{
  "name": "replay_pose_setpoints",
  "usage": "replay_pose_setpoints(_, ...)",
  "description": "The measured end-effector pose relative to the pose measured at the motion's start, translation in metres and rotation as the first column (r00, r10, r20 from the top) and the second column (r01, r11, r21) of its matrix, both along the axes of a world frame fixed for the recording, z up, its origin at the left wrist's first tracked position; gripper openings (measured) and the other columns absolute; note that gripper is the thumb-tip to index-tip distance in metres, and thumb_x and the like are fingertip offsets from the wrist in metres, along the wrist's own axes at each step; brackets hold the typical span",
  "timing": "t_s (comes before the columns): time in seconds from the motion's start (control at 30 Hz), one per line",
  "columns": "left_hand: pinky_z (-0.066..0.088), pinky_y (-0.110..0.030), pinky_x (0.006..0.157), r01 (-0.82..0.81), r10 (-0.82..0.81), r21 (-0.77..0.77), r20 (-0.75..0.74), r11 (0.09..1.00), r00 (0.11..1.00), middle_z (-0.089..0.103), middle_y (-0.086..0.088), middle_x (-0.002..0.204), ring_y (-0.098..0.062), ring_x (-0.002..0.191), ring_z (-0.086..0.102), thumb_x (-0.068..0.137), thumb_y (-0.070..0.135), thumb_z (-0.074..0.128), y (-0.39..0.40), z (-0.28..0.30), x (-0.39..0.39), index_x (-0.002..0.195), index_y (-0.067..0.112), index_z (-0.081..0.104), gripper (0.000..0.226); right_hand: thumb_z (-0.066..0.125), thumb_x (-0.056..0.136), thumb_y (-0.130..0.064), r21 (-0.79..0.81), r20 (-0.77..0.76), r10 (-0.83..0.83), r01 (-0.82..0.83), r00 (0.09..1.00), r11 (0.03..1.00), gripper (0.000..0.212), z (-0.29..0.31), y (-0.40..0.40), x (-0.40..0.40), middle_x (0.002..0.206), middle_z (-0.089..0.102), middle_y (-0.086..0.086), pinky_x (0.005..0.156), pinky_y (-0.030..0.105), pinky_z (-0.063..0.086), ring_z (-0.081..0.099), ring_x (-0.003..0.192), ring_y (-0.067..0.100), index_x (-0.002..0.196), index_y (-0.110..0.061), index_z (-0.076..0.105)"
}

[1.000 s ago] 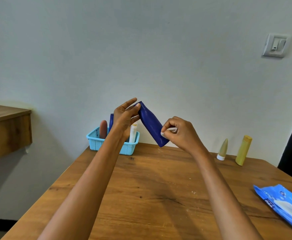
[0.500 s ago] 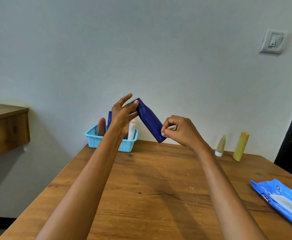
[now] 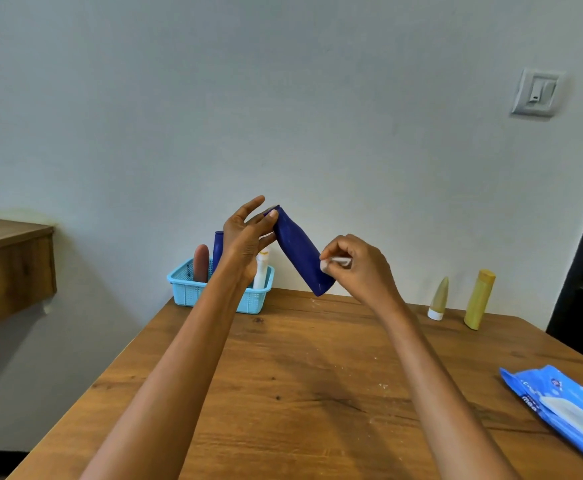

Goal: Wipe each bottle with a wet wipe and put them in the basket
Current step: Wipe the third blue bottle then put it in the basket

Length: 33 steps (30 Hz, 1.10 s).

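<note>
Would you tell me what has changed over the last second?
Little: the right hand, pinching the wet wipe, slid slightly up the tilted blue bottle. The left hand still holds its top end. The basket and the two bottles by the wall are unchanged.

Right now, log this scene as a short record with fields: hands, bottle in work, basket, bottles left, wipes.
left hand: holds the top end of the dark blue bottle, some fingers spread
right hand: pinches a white wet wipe against the bottle's lower part
bottle in work: tilted, raised above the table
basket: light blue, three bottles standing inside
bottles left: tan cone bottle, yellow bottle
wipes: blue pack, right edge
</note>
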State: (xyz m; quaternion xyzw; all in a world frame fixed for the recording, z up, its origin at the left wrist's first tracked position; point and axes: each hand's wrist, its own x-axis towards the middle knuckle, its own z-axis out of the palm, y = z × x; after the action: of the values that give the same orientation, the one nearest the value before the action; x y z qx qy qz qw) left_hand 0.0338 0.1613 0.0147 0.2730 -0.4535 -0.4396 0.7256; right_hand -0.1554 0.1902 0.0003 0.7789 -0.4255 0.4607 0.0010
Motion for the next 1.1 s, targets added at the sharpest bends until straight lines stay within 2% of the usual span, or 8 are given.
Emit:
replay_pose_setpoints(0.13, 0.058, -0.031, 0.079, -0.027, 0.028, 0.016, -0.023, 1.0, 0.999, 0.066, -0.009, 0.104, -0.019, 0.093, 0.066, 0.086, 0.005, 0.063, 0.0, 0.0, 0.001, 0.125, 0.016, 0.053, 0.041, 0.07, 0.08, -0.015, 0.067, 0.101, 0.117, -0.124, 0.988, 0.99, 0.014, 0.007, 0.002, 0.001, 0.087, 0.066, -0.016, 0.063, 0.008, 0.046, 0.059, 0.081, -0.002, 0.088, -0.026, 0.066)
replay_pose_setpoints(0.27, 0.058, -0.029, 0.077, -0.046, 0.047, 0.022, -0.028, 0.999, 0.999, 0.065, -0.009, 0.107, -0.017, 0.09, 0.066, 0.087, 0.005, 0.062, 0.002, 0.0, 0.002, 0.125, 0.015, 0.053, 0.041, 0.071, 0.076, -0.009, 0.197, 0.022, 0.196, -0.197, 0.98, 0.961, 0.019, 0.007, 0.005, -0.003, 0.081, 0.067, -0.014, 0.065, 0.009, 0.046, 0.062, 0.082, -0.001, 0.077, -0.027, 0.065)
replay_pose_setpoints(0.4, 0.058, -0.031, 0.079, -0.052, 0.052, 0.029, -0.011, 0.998, 0.999, 0.065, -0.013, 0.109, -0.017, 0.09, 0.066, 0.086, 0.004, 0.062, 0.003, -0.001, 0.001, 0.128, 0.013, 0.053, 0.043, 0.069, 0.077, -0.013, 0.18, -0.02, 0.097, -0.091, 0.995, 0.979, 0.014, 0.001, 0.001, -0.007, 0.084, 0.066, -0.014, 0.065, 0.013, 0.042, 0.062, 0.083, 0.003, 0.08, -0.026, 0.064)
replay_pose_setpoints(0.53, 0.056, -0.033, 0.083, -0.081, 0.081, 0.03, 0.006, 0.996, 0.997, 0.064, -0.015, 0.112, -0.02, 0.098, 0.064, 0.086, 0.004, 0.062, 0.003, -0.001, -0.004, 0.126, 0.013, 0.053, 0.042, 0.07, 0.08, -0.014, 0.104, 0.088, 0.116, -0.125, 0.989, 0.987, 0.015, 0.005, 0.003, 0.001, 0.087, 0.066, -0.012, 0.064, 0.01, 0.046, 0.061, 0.083, 0.0, 0.091, -0.023, 0.065)
replay_pose_setpoints(0.7, 0.056, -0.031, 0.082, -0.138, 0.144, 0.086, -0.074, 0.987, 0.987, 0.065, -0.013, 0.113, -0.02, 0.098, 0.064, 0.086, 0.002, 0.062, 0.002, 0.0, -0.006, 0.124, 0.008, 0.056, 0.038, 0.07, 0.082, -0.019, 0.118, -0.05, 0.112, -0.106, 0.992, 0.987, 0.025, -0.001, 0.006, 0.019, 0.09, 0.063, -0.013, 0.07, 0.015, 0.05, 0.063, 0.084, 0.005, 0.104, -0.024, 0.06)
replay_pose_setpoints(0.87, 0.056, -0.03, 0.081, -0.176, 0.188, 0.106, -0.116, 0.979, 0.975, 0.064, -0.013, 0.115, -0.022, 0.099, 0.064, 0.087, 0.004, 0.062, 0.001, -0.002, 0.001, 0.123, 0.005, 0.057, 0.037, 0.069, 0.081, -0.019, 0.185, -0.067, 0.021, -0.008, 0.998, 0.983, 0.025, -0.008, -0.001, 0.009, 0.089, 0.063, -0.011, 0.062, 0.01, 0.04, 0.061, 0.079, 0.004, 0.102, -0.026, 0.057)
replay_pose_setpoints(0.97, 0.057, -0.028, 0.077, -0.157, 0.167, 0.093, -0.115, 0.983, 0.979, 0.065, -0.011, 0.113, -0.02, 0.097, 0.064, 0.087, 0.004, 0.062, 0.001, 0.0, 0.006, 0.124, 0.005, 0.057, 0.037, 0.068, 0.08, -0.015, 0.164, -0.016, -0.04, 0.042, 0.999, 0.986, 0.025, -0.008, -0.004, 0.003, 0.087, 0.063, -0.008, 0.06, 0.012, 0.041, 0.06, 0.076, 0.005, 0.102, -0.023, 0.059)
replay_pose_setpoints(1.1, 0.058, -0.026, 0.076, -0.064, 0.064, 0.059, 0.005, 0.996, 0.998, 0.066, -0.009, 0.106, -0.015, 0.09, 0.065, 0.087, 0.004, 0.061, 0.003, -0.002, 0.0, 0.123, 0.006, 0.057, 0.036, 0.064, 0.085, -0.009, 0.067, 0.188, -0.045, 0.033, 0.981, 0.997, 0.019, -0.009, -0.006, 0.003, 0.09, 0.063, -0.006, 0.062, 0.008, 0.045, 0.061, 0.081, 0.006, 0.101, -0.019, 0.061)
